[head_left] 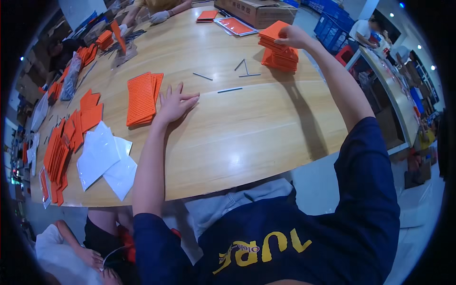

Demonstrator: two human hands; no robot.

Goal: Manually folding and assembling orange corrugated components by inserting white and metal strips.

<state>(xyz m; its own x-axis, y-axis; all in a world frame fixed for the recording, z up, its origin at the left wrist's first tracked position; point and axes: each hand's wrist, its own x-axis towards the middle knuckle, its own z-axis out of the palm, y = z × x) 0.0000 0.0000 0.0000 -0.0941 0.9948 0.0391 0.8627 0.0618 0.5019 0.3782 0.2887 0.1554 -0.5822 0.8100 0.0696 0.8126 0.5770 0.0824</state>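
Observation:
My right hand (293, 38) reaches to the far right of the table, its fingers closed on the upper orange sheets of a tall stack. Below them sits the lower part of that orange stack (280, 60); whether the two parts touch is hard to make out. My left hand (175, 105) lies on the wooden table with its fingers spread and nothing in it. Just left of it is a flat, slightly fanned pile of orange textured sheets (141, 100). Several thin dark sticks (230, 90) lie on the tabletop between my hands.
White plastic bags (102, 156) and many loose orange pieces (59, 152) cover the table's left side. At the far edge stand a cardboard box (256, 13) and a bagged orange sheet (235, 25). A gloved co-worker's hand (160, 17) is across the table; another person sits at lower left.

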